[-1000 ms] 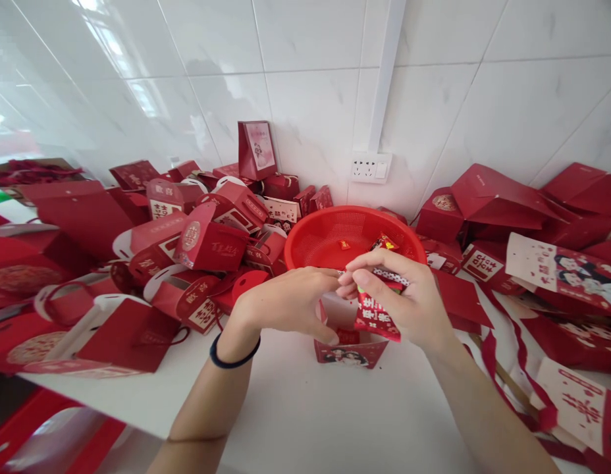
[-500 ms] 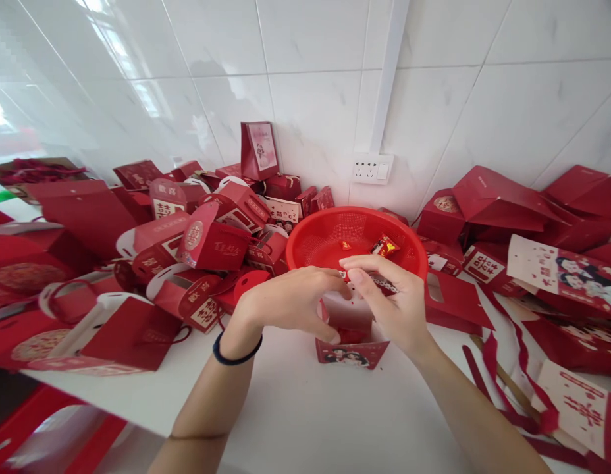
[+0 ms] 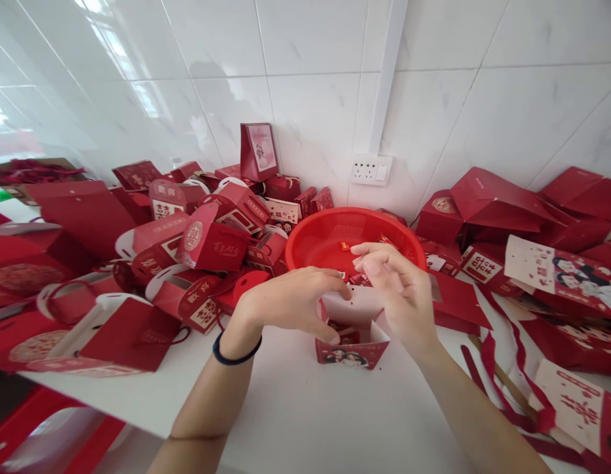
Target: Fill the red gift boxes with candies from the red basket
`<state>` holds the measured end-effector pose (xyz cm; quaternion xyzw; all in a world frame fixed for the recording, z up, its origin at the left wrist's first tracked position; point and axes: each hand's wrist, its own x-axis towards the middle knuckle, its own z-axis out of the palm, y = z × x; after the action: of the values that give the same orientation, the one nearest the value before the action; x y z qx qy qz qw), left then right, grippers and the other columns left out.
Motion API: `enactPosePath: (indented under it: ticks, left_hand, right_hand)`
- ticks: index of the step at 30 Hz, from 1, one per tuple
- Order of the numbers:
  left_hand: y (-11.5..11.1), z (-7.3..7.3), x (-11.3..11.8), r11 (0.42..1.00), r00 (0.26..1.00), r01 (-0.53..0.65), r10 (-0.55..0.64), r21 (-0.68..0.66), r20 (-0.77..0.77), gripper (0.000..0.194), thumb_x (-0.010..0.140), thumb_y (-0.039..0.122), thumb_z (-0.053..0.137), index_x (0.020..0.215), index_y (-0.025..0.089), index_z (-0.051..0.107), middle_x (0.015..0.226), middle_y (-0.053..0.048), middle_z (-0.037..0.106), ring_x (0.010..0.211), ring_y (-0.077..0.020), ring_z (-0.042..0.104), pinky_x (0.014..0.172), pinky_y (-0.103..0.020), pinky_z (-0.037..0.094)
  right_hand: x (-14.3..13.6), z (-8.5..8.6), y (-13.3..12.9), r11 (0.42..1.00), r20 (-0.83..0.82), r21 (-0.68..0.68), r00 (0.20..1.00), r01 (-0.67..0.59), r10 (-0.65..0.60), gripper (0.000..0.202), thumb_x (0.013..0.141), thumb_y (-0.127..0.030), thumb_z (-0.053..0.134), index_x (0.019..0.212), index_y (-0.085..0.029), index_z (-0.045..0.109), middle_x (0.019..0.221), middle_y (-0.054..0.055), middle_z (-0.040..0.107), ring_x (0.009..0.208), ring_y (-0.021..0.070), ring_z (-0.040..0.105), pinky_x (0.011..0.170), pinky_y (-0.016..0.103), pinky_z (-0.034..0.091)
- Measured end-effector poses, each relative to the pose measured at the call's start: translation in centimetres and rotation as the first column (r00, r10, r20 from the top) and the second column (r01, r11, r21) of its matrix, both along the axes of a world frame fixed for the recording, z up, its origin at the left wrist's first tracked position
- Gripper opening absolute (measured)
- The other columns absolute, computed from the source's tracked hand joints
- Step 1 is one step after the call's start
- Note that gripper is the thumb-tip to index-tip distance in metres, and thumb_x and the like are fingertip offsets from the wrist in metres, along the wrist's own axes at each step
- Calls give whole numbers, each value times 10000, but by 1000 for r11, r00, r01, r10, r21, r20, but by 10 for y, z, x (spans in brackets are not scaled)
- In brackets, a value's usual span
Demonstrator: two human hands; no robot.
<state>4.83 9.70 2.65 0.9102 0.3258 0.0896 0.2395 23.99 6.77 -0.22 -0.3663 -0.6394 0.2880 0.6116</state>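
An open red paper candy box [image 3: 347,355] stands on the white table, a cartoon couple printed on its front. Small red wrapped packets [image 3: 349,334] lie inside it. My left hand [image 3: 286,299], a dark band at its wrist, holds the box by its left side, thumb at the front rim and fingers at the back flap. Just right of the box and above it, my right hand [image 3: 401,289] is raised with loosely bent fingers apart; nothing shows in it. Directly behind sits a red plastic basket [image 3: 305,240] with a few wrapped candies [image 3: 344,245], partly hidden by my right hand.
Many folded red gift boxes [image 3: 214,240] are heaped on the left. More red boxes [image 3: 498,204] and printed cards [image 3: 562,273] lie at the right, with red ribbons [image 3: 490,368] before them. A tiled wall with a socket [image 3: 372,170] rises behind the table.
My right hand has lifted slightly and moved right, away from the box opening, and its fingers have parted. More of the packets inside the box now shows. My left hand stays in place.
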Motion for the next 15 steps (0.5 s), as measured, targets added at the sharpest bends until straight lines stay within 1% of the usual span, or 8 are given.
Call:
enactPosePath:
  ticks: [3,6,8,9,10,12,14,15]
  left_hand:
    - [1,2,0,999,1000,-4,3,-42,-18,454,725,296,861,1145,204,714,1152,-44,738,1012,-235,697,815,-291,507]
    - [0,7,0,997,1000,20,-20,-74,-8,334,782,313,835,1075,198,724,1093,-29,734,971,-213,694,788,-276,488]
    - [-1,9,1,996,999,49,-49,-74,3,296,796,349,831,1026,194,727,1041,-22,725,918,-199,687,754,-267,475]
    - [-1,9,2,996,998,63,-63,-62,2,282,791,342,832,1007,194,728,1016,-20,718,891,-195,681,740,-265,469]
    - [-2,8,2,997,997,71,-71,-42,-5,251,790,303,825,995,195,727,996,-17,713,869,-190,675,729,-263,464]
    - [-2,5,5,997,997,75,-74,4,-23,187,802,151,748,982,196,725,957,-11,711,828,-176,665,715,-257,458]
    - [-1,2,7,995,996,86,-85,47,-24,261,804,19,630,976,192,724,929,-10,720,808,-162,661,718,-247,459]
    - [-1,0,8,993,995,98,-98,67,-12,296,803,-16,589,970,187,725,921,-12,726,804,-158,661,721,-243,462]
  right_hand:
    - [14,9,0,999,-18,26,999,46,-45,271,991,-436,617,813,-248,695,1042,69,756,1029,245,701,905,404,565]
    - [31,19,0,999,-20,41,999,35,-34,194,978,-400,649,879,-251,723,996,52,761,893,210,713,845,377,589]
    - [42,26,-1,1000,41,-1,999,14,-14,160,956,-398,679,926,-250,733,966,47,765,828,195,711,811,360,600]
    - [47,29,-2,999,90,-32,996,0,3,159,941,-402,696,940,-249,735,956,47,767,817,195,714,798,354,604]
    - [52,31,-3,998,149,-64,988,-16,25,166,927,-408,710,952,-246,737,955,49,770,824,200,719,790,349,608]
    - [59,34,-4,992,280,-117,957,-39,71,194,908,-423,725,979,-243,744,982,53,778,854,213,730,789,348,613]
    - [63,35,-5,987,408,-157,907,-39,100,227,902,-437,725,1029,-252,753,1022,51,786,868,222,735,791,359,616]
    - [64,34,-4,984,466,-174,878,-33,112,246,899,-444,725,1057,-259,758,1033,46,790,869,226,737,795,368,617]
